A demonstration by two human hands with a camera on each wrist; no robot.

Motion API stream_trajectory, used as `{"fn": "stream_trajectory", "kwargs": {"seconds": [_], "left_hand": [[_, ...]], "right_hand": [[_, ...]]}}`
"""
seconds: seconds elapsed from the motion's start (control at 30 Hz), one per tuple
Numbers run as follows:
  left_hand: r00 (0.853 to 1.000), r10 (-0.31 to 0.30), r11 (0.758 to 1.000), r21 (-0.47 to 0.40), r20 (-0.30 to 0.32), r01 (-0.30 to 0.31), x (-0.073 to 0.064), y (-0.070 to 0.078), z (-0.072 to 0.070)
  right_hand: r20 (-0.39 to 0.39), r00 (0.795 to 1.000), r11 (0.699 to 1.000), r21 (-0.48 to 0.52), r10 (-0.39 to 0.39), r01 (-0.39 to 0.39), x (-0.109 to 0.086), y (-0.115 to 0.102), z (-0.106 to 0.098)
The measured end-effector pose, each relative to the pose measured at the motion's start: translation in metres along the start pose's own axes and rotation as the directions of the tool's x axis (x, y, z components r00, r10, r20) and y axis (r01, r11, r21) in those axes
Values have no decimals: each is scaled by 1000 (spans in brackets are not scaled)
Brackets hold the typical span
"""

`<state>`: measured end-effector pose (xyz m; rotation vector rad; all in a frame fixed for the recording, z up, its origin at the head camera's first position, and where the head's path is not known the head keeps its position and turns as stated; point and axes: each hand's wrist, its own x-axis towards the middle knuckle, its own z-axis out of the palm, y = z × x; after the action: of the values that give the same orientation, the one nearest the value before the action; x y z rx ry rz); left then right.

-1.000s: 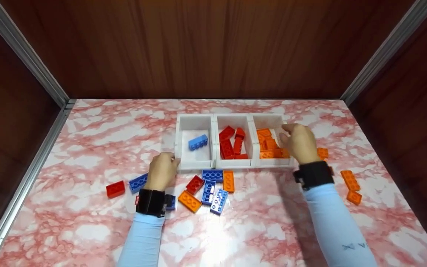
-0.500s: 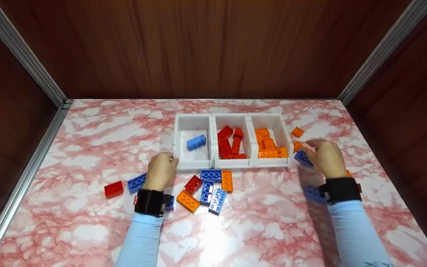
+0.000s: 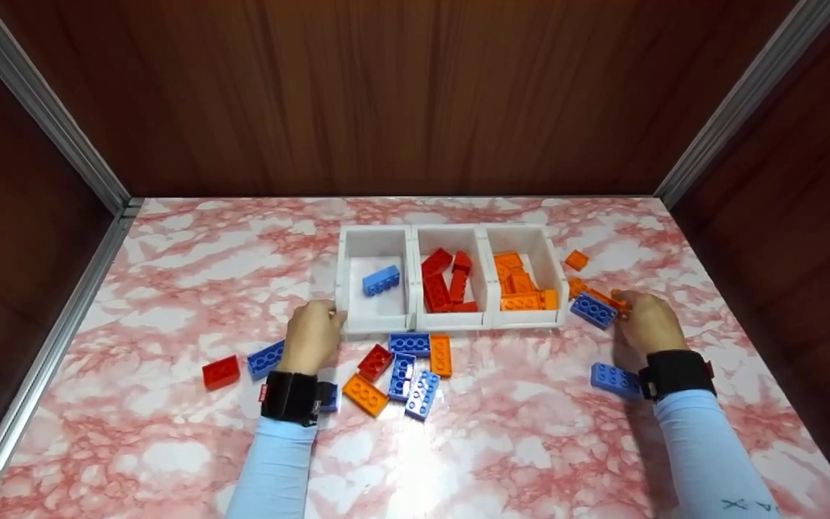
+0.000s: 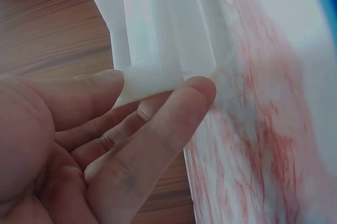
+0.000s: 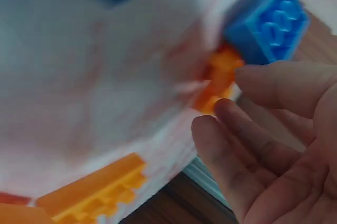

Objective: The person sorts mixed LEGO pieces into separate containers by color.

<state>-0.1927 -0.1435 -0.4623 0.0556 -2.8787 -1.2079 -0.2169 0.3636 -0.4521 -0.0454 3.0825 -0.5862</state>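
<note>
My left hand (image 3: 312, 335) pinches the front left corner of a white three-compartment tray (image 4: 152, 76) between thumb and fingers. One blue brick (image 3: 381, 281) lies in the tray's left compartment, several red bricks (image 3: 438, 294) in the middle, several orange bricks (image 3: 519, 301) in the right. To the tray's right, my right hand (image 3: 649, 323) reaches down at an orange brick (image 5: 221, 74), which lies beside an upturned blue brick (image 3: 594, 310). In the right wrist view, thumb and fingers are apart, with the orange brick just beyond their tips.
A cluster of blue, red and orange bricks (image 3: 402, 376) lies in front of the tray. Left of it are a red brick (image 3: 221, 372) and a blue brick (image 3: 265, 360). Another blue brick (image 3: 613, 380) lies by the right wrist, a small orange brick (image 3: 576, 259) farther back.
My right hand has moved from above the tray's right compartment rightward and down to the bricks beside it. The left hand keeps its hold on the tray corner.
</note>
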Motion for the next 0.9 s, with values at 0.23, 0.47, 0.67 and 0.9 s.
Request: {"fn": "stream_trajectory", "kwargs": {"seconds": [0.23, 0.47, 0.67, 0.9], "left_hand": [[999, 35, 999, 33, -20, -34, 0, -1, 1], [1000, 17, 1000, 13, -13, -16, 1, -1, 1], [1000, 11, 1000, 14, -7, -11, 1, 0, 1], [1000, 0, 1000, 5, -8, 0, 1, 0, 1]], "right_hand": [[62, 996, 996, -62, -56, 60, 7, 7, 6], [63, 998, 998, -50, -29, 33, 6, 5, 6], [88, 993, 996, 27, 83, -86, -4, 3, -1], [-23, 993, 988, 102, 118, -115, -11, -9, -18]]}}
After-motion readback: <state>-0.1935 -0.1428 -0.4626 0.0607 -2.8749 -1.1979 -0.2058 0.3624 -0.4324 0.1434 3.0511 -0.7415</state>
